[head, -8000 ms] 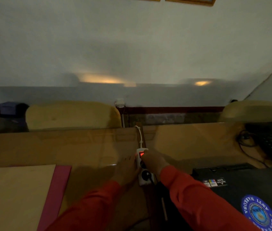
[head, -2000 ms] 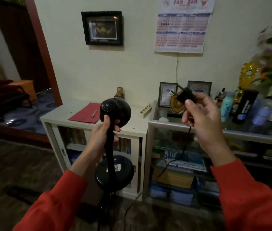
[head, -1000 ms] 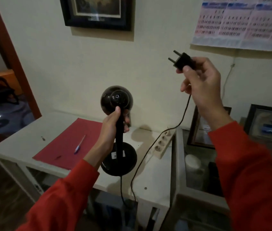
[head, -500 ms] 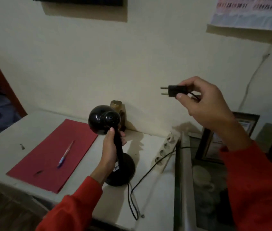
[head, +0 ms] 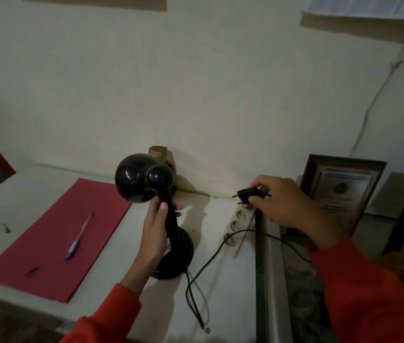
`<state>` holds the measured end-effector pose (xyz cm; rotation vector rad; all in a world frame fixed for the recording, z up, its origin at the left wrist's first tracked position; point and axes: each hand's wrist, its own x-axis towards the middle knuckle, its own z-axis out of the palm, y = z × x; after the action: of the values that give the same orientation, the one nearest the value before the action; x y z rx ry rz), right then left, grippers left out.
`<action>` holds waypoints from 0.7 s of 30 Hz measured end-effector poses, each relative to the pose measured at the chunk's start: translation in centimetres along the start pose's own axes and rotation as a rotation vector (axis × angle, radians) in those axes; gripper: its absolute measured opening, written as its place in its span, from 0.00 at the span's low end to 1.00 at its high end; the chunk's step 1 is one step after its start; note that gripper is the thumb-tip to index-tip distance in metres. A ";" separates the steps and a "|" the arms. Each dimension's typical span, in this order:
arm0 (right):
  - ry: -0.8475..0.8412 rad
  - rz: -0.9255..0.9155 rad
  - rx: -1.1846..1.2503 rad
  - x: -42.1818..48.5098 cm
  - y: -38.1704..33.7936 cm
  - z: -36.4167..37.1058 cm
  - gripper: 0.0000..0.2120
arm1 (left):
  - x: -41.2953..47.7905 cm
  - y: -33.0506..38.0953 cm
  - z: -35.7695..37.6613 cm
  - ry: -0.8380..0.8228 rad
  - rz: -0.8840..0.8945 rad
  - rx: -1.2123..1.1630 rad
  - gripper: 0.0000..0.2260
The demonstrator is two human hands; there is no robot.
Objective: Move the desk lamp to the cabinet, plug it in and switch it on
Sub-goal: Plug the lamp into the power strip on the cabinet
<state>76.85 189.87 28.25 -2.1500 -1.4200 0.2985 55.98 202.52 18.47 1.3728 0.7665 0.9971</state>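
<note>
Lamp (head: 168, 233), black, stands upright on the white cabinet (head: 220, 293), stem vertical, shade turned away toward the wall. Left hand (head: 155, 233) wraps the stem. Right hand (head: 287, 206) pinches the plug (head: 246, 195), prongs pointing left, just above the power strip (head: 238, 229).

Black desk lamp (head: 161, 219) upright on white cabinet (head: 223, 280), unlit; plug (head: 248, 194) above power strip (head: 239, 226), not inserted.

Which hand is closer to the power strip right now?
The right hand, holding the plug just above the far end of the power strip. The left hand is off to the strip's left, gripping the desk lamp by its stem.
</note>
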 end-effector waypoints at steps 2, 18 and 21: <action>-0.012 0.014 0.012 -0.1 0.3 0.1 0.04 | -1.2 -1.2 -0.4 0.127 0.041 0.142 0.13; -0.014 0.133 -0.057 -0.5 0.5 -0.3 0.03 | -3.1 -8.5 6.4 -0.410 0.043 0.730 0.19; -0.004 0.149 -0.056 -0.7 0.6 -0.7 0.03 | -3.0 -8.9 6.7 -0.425 0.006 0.707 0.16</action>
<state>77.36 188.85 28.42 -2.3070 -1.2861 0.3220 61.86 197.58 9.83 2.1060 0.8180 0.4016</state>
